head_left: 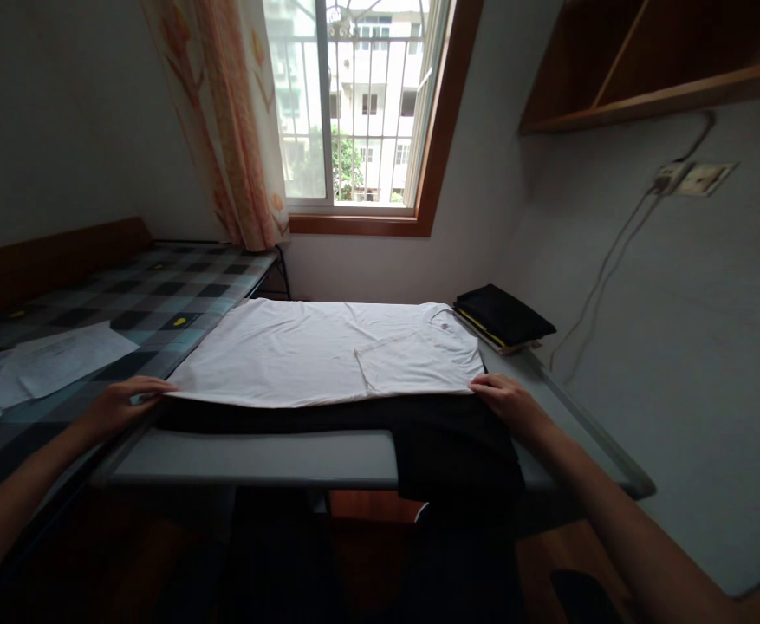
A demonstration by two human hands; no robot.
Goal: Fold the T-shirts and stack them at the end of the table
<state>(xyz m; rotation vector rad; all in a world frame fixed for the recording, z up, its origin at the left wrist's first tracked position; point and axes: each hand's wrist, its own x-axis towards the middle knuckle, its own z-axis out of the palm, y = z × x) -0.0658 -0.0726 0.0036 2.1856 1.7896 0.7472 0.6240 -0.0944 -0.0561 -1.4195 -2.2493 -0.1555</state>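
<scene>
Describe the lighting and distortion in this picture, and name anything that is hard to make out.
Head view: the window is brightest, and the white shirt stands out pale; head view: the black garment shows little detail, and the floor is deeply shadowed; head view: the shelf slants, perhaps from a wide lens; head view: print on the papers is unreadable.

Black cloth (461, 451), partly covered
From here the white shirt (295, 351) hides part of it; the papers (64, 364) are too blurred to read; the shelf (659, 97) runs out of sight.
</scene>
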